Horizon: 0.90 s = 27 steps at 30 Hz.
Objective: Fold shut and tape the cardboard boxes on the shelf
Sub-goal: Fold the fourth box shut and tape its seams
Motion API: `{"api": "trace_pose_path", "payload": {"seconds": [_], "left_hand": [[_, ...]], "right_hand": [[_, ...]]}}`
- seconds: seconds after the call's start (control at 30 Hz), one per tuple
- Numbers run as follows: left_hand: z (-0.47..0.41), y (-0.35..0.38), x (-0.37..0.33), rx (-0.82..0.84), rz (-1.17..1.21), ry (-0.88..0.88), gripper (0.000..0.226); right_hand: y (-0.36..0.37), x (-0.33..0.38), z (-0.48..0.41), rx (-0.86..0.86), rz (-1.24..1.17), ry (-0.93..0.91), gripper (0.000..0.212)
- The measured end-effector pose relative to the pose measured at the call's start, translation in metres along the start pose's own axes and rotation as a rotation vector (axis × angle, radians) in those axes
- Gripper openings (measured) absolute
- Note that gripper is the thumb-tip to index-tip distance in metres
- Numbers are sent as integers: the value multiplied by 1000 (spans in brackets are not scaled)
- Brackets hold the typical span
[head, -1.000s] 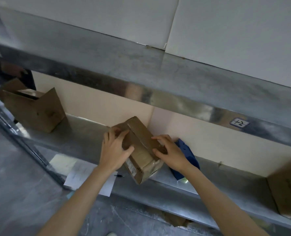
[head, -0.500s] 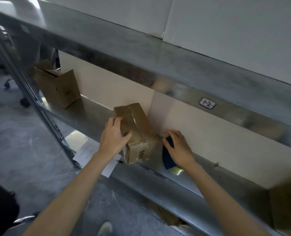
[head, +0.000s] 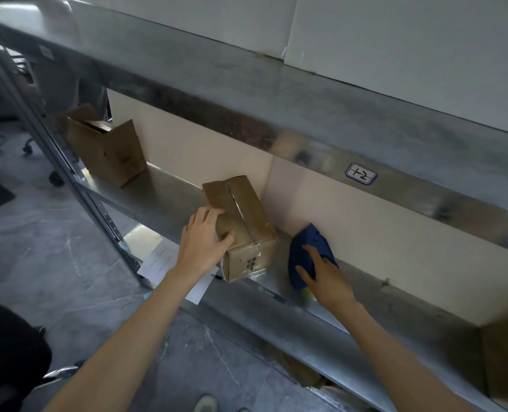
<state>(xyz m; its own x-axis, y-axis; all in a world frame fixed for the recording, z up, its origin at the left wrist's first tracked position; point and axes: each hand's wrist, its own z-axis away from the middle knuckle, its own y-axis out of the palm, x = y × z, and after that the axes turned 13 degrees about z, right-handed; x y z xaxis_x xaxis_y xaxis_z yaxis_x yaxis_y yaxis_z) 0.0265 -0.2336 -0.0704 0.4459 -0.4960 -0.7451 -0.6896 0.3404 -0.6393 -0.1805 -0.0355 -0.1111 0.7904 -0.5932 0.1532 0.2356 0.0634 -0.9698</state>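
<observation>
Now right hand (head: 324, 275) off box (head: 246, 209), around blue dispenser (head: 312, 242); left hand (head: 202, 245) still around box.

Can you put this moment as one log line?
left hand: grips closed box | right hand: on blue tool, grip unclear | open box: untouched, far left

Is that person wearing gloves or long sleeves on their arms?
No gloves: the left hand and right hand are bare. The left forearm and right forearm are bare too; no sleeve, watch or ring shows.
</observation>
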Motion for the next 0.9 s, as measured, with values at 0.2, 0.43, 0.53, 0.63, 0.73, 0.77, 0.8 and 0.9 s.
{"api": "trace_pose_path", "payload": {"seconds": [0.2, 0.43, 0.53, 0.63, 0.73, 0.77, 0.8, 0.9], "left_hand": [[2, 0, 4, 11, 30, 3, 47], [2, -1, 6, 28, 52, 19, 45], [3, -1, 5, 31, 65, 25, 45], [3, -2, 5, 31, 72, 22, 45], [2, -3, 5, 35, 80, 13, 45], [2, -3, 5, 34, 82, 11, 44], [2, -3, 5, 33, 84, 10, 44], [3, -3, 5, 37, 88, 16, 44]], "right_hand": [[8, 0, -17, 175, -155, -46, 62], [-6, -5, -34, 260, -221, -9, 79], [-8, -6, -41, 284, -193, 25, 82], [-12, -7, -44, 308, -175, 24, 82], [-14, -7, -43, 322, -158, 11, 80], [-14, -7, -42, 317, -158, 8, 79], [-13, -7, -40, 313, -163, 5, 78], [-8, -8, -35, 317, -158, -20, 77]]}}
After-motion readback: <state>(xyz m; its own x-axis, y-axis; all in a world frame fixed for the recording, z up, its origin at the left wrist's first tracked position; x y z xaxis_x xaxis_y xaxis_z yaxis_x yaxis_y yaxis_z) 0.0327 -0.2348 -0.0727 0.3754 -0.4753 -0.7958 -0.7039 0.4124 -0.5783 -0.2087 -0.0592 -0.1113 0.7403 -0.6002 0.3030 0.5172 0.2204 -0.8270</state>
